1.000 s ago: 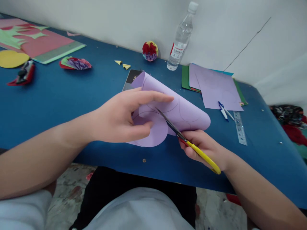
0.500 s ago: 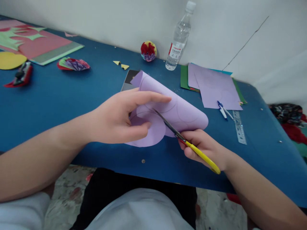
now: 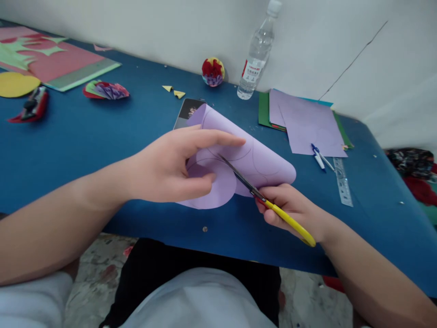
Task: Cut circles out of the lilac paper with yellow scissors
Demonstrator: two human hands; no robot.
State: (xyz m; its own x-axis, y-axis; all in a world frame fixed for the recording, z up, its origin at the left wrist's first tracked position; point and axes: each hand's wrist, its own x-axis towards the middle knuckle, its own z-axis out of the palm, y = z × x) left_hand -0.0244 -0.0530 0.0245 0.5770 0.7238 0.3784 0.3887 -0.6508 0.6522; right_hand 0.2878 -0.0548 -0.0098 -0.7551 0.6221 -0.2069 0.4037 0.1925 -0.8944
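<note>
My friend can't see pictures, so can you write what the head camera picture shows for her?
A person's left hand holds a curled purple paper sheet marked with drawn circles, while the right hand cuts it with yellow-handled scissors over a blue table. Behind lie a water bottle, more purple paper, a pen, a ruler and colourful paper crafts.

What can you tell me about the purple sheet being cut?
The purple sheet is thin, matte lilac paper, curled over above the blue table, with pencilled circles on it. The left hand pinches its near edge; scissors with yellow handles, in the right hand, cut along a circle line, leaving a rounded flap.
</note>
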